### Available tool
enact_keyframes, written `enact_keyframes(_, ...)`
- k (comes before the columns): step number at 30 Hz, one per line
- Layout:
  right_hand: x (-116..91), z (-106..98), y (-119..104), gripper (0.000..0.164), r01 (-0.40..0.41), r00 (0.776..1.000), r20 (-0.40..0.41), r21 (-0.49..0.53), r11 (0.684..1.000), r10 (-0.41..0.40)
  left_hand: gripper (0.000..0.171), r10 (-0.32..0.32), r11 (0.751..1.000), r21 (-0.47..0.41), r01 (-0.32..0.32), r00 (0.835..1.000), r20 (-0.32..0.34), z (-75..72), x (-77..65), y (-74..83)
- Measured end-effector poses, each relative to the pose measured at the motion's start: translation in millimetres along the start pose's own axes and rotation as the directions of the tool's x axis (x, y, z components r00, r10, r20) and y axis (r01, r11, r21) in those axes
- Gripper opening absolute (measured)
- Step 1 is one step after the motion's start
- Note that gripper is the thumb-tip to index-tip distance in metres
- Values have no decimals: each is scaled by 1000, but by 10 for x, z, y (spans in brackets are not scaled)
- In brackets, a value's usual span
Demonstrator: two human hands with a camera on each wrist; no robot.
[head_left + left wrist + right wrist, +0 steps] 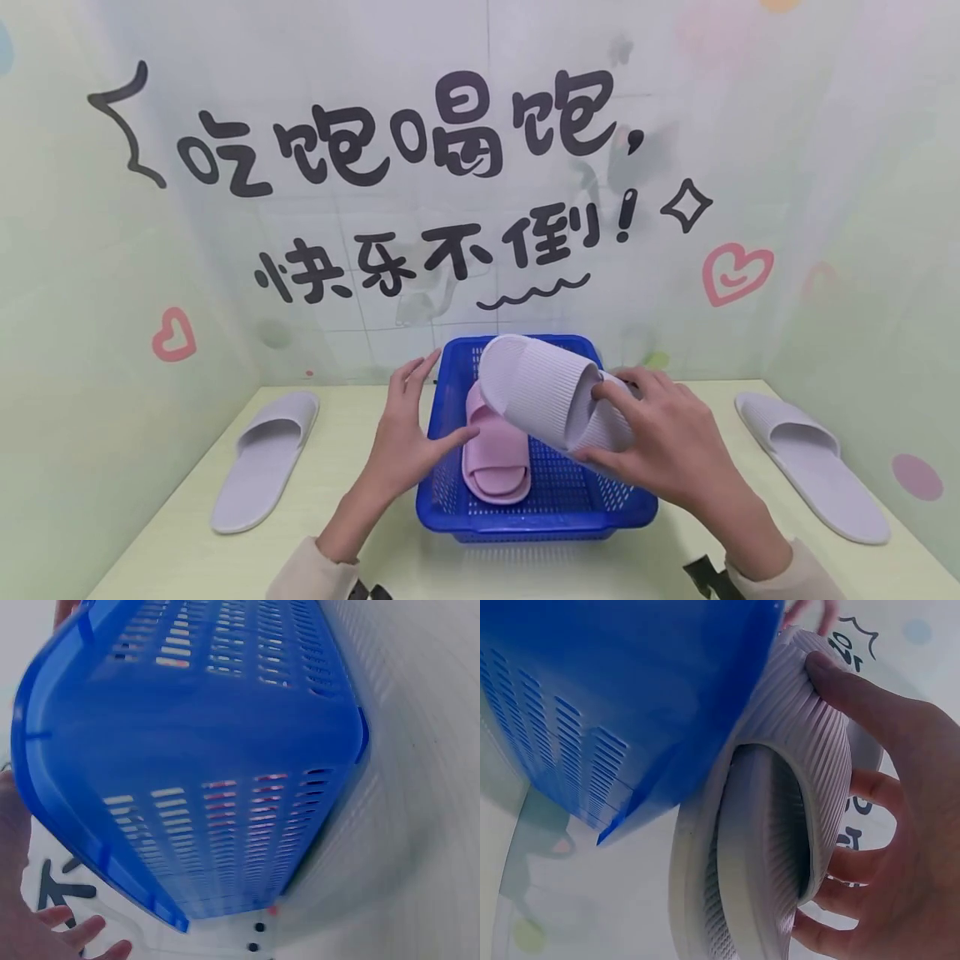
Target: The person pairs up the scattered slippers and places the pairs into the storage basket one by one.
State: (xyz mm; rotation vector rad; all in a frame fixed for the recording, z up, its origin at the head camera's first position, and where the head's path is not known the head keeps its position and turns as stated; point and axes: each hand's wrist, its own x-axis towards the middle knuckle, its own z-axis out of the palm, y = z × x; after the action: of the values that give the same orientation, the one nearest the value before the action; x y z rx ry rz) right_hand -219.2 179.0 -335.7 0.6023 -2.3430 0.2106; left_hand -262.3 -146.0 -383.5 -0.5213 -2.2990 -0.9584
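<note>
Beige cuffs (780, 575) nearest camera, forearms reaching over the tabletop (337, 450) toward the blue basket (540, 523). Right hand (667, 442): grip clamped on pale slipper pair (543, 392), tilted above basket, one slipper seemingly tucked into the other, probably so one hand manages both. Digits on ribbed strap, likely the easiest part to hold. Left hand (408, 437): grip apart, fingers spread, holding nothing, beside basket's left wall, maybe to steady it; can't tell if touching. Pink slippers (498, 446) lie lengthwise inside basket, left part, apparently nested, likely to save room. Left single slipper (255, 483) and right single slipper (832, 492) lie on tabletop, well apart, one either side of basket.
</note>
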Motion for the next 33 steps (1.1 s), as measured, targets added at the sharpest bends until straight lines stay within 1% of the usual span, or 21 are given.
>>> enact_keyframes(1,-1,-4,4,70,-5,1000,-5,0,1000,5,105,-62,997,-32,64,997,38,10,-3,-41)
enact_keyframes(2,-2,-6,10,70,-11,1000,-11,-1,1000,11,102,-118,990,-65,123,990,74,21,-4,-80)
enact_keyframes(3,-3,-10,12,70,-17,1000,-17,-2,1000,17,99,-167,979,-96,177,980,111,32,-4,-114)
enact_keyframes(5,-4,-12,16,70,-35,999,-26,-3,999,35,91,-238,951,-155,266,954,180,57,-12,-175)
enact_keyframes(7,-8,-14,10,70,-52,998,-34,1,999,52,84,-294,922,-185,341,925,239,83,-24,-224)
enact_keyframes(10,-1,-17,-8,70,-72,996,-55,17,997,73,77,-364,877,-205,434,880,305,117,-49,-272)
enact_keyframes(12,11,-21,-24,69,-82,994,-69,28,996,84,74,-400,851,-208,481,853,336,136,-57,-297)
enact_keyframes(13,19,-23,-34,69,-88,993,-72,35,995,91,73,-411,842,-210,498,842,348,143,-60,-305)
enact_keyframes(15,39,-32,-57,68,-98,992,-71,48,994,101,70,-425,827,-217,519,829,363,149,-62,-316)
enact_keyframes(18,68,-53,-96,66,-118,991,-49,62,991,121,64,-425,816,-231,530,821,382,159,-53,-316)
enact_keyframes(19,77,-59,-108,65,-127,991,-40,66,990,130,63,-418,818,-232,527,821,388,160,-50,-314)
enact_keyframes(22,108,-89,-139,64,-169,985,-3,78,983,170,57,-406,814,-245,528,817,410,172,-47,-309)
enact_keyframes(24,144,-109,-156,63,-201,980,30,92,975,199,53,-397,814,-253,523,819,415,180,-48,-311)
enact_keyframes(27,246,-138,-173,64,-247,966,102,112,963,236,47,-398,804,-275,527,821,410,186,-53,-312)
enact_keyframes(29,346,-149,-179,65,-273,954,162,116,955,253,43,-400,798,-289,529,823,403,185,-55,-313)
enact_keyframes(33,571,-142,-175,69,-291,928,271,96,952,257,36,-415,788,-300,538,823,389,172,-61,-304)
